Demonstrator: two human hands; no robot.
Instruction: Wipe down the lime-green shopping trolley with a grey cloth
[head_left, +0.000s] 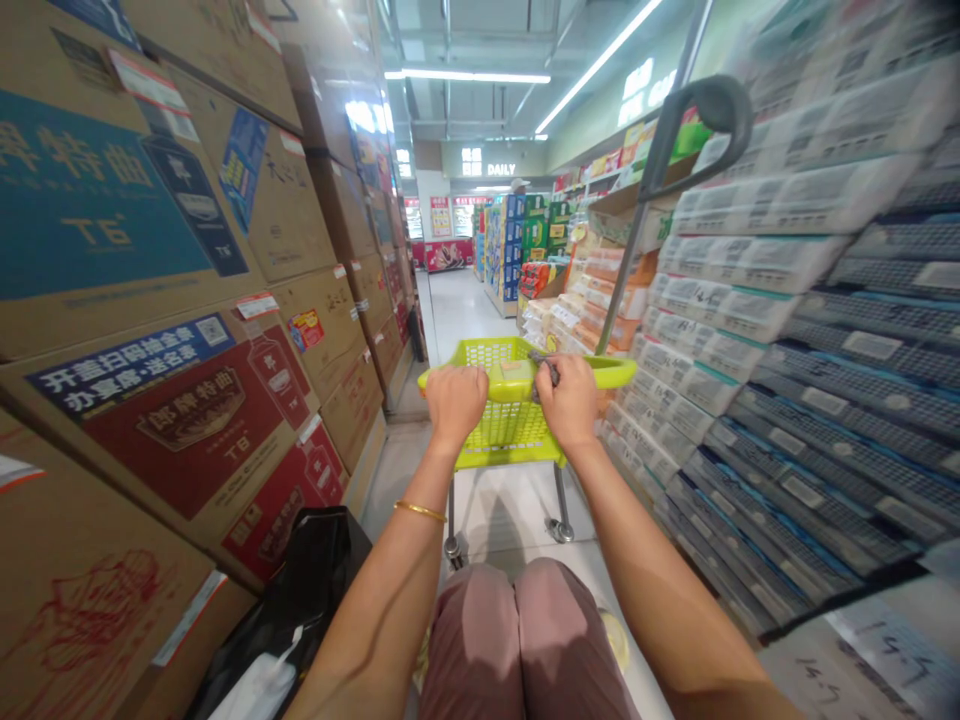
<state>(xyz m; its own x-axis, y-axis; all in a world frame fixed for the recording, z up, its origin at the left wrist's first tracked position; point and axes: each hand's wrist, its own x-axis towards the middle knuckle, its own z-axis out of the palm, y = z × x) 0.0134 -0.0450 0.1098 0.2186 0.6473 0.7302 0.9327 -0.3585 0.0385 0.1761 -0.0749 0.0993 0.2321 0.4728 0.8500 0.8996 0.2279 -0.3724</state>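
Observation:
A lime-green plastic shopping cart [517,435] stands straight in front of me on thin grey legs with casters. My left hand [456,403] is wrapped round the left part of its handle, knuckles up. On the right part of the same handle, my right hand [568,400] is closed in a grip. A small dark grey piece [541,366] shows beside the right thumb; what it is I cannot make out. A gold bangle [420,511] circles my left wrist. Through the perforated walls I cannot tell whether the basket holds anything.
Stacked cardboard cartons [202,420] line the left side of the aisle, with a black bag [289,590] low beside them. Packs of tissue paper [720,290] rise on the right. A grey pole with a looped handle [637,230] leans there. Tiled floor [459,300] runs ahead toward crates.

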